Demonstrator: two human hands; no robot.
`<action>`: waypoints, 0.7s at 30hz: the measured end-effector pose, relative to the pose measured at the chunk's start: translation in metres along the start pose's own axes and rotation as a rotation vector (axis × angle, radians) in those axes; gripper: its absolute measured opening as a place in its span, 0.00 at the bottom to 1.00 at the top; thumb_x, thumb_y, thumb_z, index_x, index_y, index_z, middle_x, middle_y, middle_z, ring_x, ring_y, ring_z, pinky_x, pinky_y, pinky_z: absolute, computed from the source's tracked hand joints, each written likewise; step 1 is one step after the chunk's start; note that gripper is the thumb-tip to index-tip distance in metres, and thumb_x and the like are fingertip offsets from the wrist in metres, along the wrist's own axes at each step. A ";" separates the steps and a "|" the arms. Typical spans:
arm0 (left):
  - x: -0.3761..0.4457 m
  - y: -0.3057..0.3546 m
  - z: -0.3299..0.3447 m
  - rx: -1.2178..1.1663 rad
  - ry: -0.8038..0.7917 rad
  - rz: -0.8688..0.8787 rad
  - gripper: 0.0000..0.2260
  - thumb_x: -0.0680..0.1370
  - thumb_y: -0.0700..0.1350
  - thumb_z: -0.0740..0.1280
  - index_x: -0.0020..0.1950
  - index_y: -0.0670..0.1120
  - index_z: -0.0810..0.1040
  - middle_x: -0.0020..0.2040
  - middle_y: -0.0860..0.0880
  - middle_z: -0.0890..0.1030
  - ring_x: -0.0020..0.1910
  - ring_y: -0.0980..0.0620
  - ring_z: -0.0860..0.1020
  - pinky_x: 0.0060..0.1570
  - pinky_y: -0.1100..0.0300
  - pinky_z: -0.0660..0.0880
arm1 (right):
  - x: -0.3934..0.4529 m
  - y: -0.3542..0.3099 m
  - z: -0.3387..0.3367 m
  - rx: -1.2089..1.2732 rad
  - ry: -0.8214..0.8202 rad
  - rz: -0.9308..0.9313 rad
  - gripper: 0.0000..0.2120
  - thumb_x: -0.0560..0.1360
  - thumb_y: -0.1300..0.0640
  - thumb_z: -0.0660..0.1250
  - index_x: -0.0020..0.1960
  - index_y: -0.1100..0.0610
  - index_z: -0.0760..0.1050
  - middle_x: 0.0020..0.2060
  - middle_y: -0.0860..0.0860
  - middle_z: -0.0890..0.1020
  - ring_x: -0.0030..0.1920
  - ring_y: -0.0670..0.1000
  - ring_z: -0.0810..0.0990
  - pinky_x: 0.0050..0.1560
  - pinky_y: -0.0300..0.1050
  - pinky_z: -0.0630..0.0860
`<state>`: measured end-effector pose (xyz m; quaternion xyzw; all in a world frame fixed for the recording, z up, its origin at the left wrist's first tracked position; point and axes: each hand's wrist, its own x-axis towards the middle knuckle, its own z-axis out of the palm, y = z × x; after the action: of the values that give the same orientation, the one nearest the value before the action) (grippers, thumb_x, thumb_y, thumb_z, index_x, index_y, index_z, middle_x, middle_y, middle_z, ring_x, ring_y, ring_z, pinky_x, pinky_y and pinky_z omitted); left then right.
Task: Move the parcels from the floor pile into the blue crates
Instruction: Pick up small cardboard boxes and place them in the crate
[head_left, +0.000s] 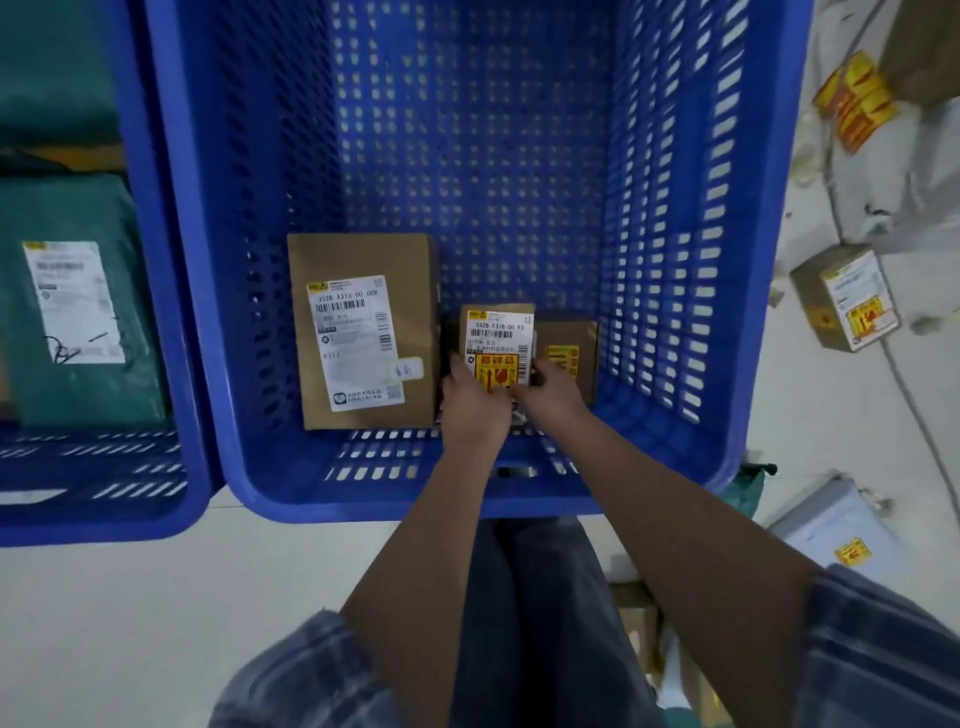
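A large blue slotted crate (670, 291) fills the middle of the view. Inside, at its near left, lies a flat brown box (363, 260) with a white label. Beside it, both my hands hold a small brown parcel (498, 327) with a white label and a yellow-red sticker, low near the crate floor. My left hand (472, 400) grips its near left edge and my right hand (553, 392) grips its near right edge. Another small brown box (571, 343) with a yellow sticker sits just right of it, partly hidden.
A second blue crate (156, 291) on the left holds green bagged parcels (78, 223). On the pale floor to the right lie a small brown box (844, 299), white bags with yellow stickers (857, 104) and a grey mailer (836, 525). My legs stand below the crate.
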<state>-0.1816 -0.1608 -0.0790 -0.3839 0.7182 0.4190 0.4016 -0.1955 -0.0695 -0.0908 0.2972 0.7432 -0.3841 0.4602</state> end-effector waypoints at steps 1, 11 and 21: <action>-0.001 0.000 0.002 0.013 -0.002 -0.008 0.30 0.78 0.43 0.61 0.77 0.46 0.51 0.71 0.42 0.65 0.67 0.42 0.70 0.62 0.48 0.72 | 0.002 0.000 0.003 0.039 -0.007 0.014 0.17 0.76 0.63 0.62 0.65 0.60 0.72 0.61 0.57 0.79 0.59 0.55 0.77 0.52 0.42 0.72; 0.000 0.013 0.009 0.300 0.049 -0.122 0.32 0.80 0.49 0.58 0.77 0.38 0.45 0.74 0.39 0.58 0.72 0.42 0.61 0.70 0.48 0.63 | 0.011 -0.012 0.006 0.197 -0.156 0.210 0.18 0.78 0.64 0.57 0.67 0.59 0.70 0.61 0.58 0.78 0.58 0.57 0.78 0.60 0.51 0.76; -0.020 0.003 0.015 0.782 -0.063 0.063 0.28 0.79 0.47 0.60 0.77 0.51 0.53 0.75 0.43 0.54 0.72 0.42 0.60 0.60 0.49 0.71 | -0.011 -0.014 -0.018 0.018 -0.234 0.097 0.17 0.80 0.59 0.53 0.66 0.58 0.71 0.48 0.54 0.78 0.38 0.48 0.73 0.36 0.39 0.69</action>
<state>-0.1726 -0.1413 -0.0648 -0.1664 0.8223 0.1376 0.5264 -0.2108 -0.0633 -0.0720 0.2899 0.6658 -0.4002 0.5591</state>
